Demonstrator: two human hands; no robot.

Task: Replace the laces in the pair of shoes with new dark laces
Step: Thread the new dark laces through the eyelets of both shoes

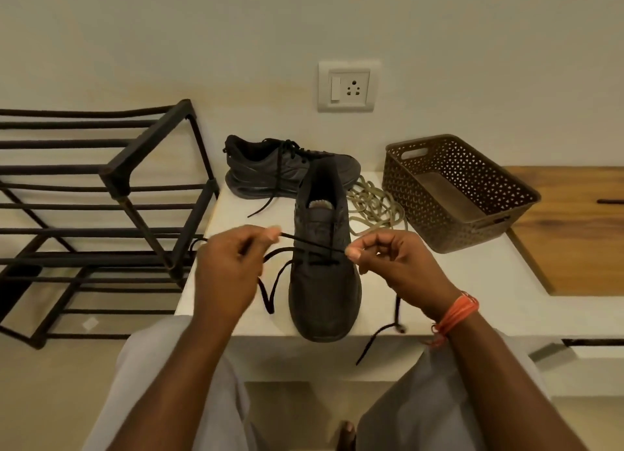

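A dark shoe [322,298] stands on the white ledge [456,298] with its toe toward me and over the front edge. A dark lace [312,244] crosses its lower eyelets. My left hand [229,268] pinches one end of that lace to the left of the shoe. My right hand [395,261] pinches the other side, and its loose tail [381,335] hangs off the ledge. The second dark shoe [287,170] lies on its side behind, laced in dark lace. A heap of old beige laces [374,207] lies to the right of the shoes.
A brown perforated plastic basket [456,194] stands at the right on the ledge, beside a wooden panel [574,227]. A dark metal shoe rack [101,214] stands at the left. A wall socket [347,85] is behind. My knees are under the ledge.
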